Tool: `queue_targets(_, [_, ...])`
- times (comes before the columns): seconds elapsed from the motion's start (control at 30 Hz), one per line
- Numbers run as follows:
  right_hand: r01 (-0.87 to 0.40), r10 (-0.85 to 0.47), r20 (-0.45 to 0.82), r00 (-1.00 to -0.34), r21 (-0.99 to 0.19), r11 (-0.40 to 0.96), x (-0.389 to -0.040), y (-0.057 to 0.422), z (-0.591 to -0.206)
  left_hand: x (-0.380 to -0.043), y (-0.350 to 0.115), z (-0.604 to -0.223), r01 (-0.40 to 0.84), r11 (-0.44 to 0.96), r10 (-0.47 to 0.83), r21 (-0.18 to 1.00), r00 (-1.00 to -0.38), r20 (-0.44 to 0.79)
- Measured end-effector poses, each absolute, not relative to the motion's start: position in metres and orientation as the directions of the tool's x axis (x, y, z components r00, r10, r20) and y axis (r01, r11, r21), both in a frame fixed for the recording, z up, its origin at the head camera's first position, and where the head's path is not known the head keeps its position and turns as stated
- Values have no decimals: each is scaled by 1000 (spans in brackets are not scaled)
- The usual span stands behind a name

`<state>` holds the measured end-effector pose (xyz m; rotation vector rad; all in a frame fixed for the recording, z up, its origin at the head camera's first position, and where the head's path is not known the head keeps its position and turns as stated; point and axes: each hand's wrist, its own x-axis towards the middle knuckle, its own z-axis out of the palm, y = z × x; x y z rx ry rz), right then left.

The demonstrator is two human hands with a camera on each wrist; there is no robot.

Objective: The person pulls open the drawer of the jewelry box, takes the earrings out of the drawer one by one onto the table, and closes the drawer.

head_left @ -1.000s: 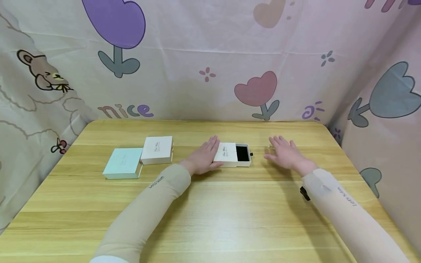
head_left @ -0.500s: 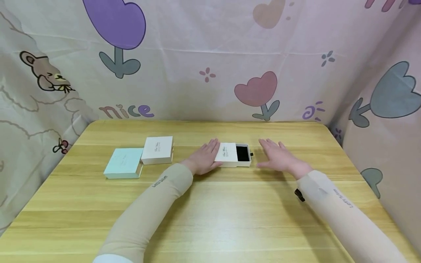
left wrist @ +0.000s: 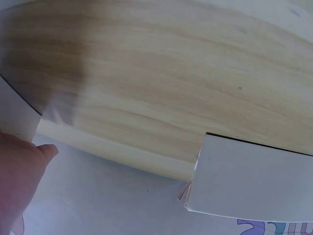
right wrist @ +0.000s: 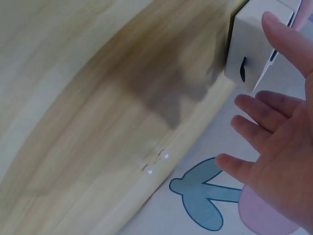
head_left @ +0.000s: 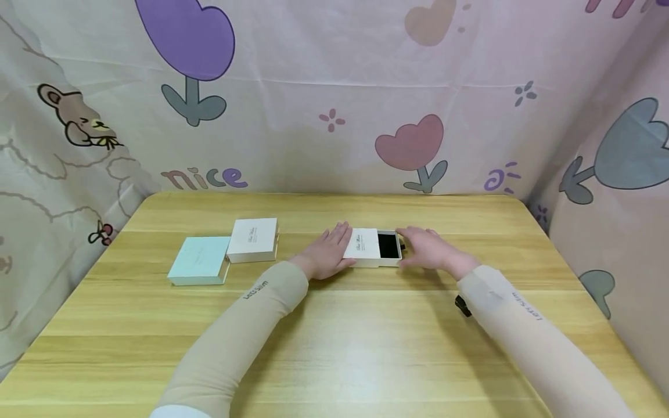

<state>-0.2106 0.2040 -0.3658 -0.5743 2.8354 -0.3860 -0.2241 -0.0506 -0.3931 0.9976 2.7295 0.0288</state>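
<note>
A white drawer-style box (head_left: pixel 362 244) lies on the wooden table, its tray (head_left: pixel 389 261) partly out to the right and showing a black lining. My left hand (head_left: pixel 325 252) rests against the sleeve's left end with its fingers fairly straight; the fingertips cover that edge. At the tray's right end is my right hand (head_left: pixel 431 251), thumb in front and fingers behind, spread around the dark pull tab. The right wrist view shows its thumb by the box end (right wrist: pixel 249 54) and its fingers apart. Two small clear bead-like pieces (right wrist: pixel 155 162) lie on the table there.
To the left stand a second white box (head_left: pixel 253 239) and a pale mint box (head_left: pixel 200 261), touching or nearly so. Behind the wooden table (head_left: pixel 345 342) hangs a printed cloth (head_left: pixel 292 87), with another stretch of it along the right side.
My right hand has moved left from the table to the tray's end. My left hand stays on the sleeve, and the tray sticks out about as far as before.
</note>
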Motion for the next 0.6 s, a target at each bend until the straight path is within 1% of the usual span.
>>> queue_targets(0.2, [-361,-426,-172,-888,-313,879,-215,201,-366,-224,-51,-393,626,773,632,104,-745,-212])
queue_targets(0.33, [-347,-442,-208,-873,-373,860,-219,201,-366,-224,-51,-394,623,776,627,99,-746,-224])
queue_targets(0.47, [-297,-442,-257,-859,-453,841,-223,204,-368,-225,-50,-395,628,773,630,93,-743,-227])
queue_targets(0.6, [-265,-440,-287,-851,-487,832,-227,204,-368,-225,-51,-395,630,771,633,97,-741,-224])
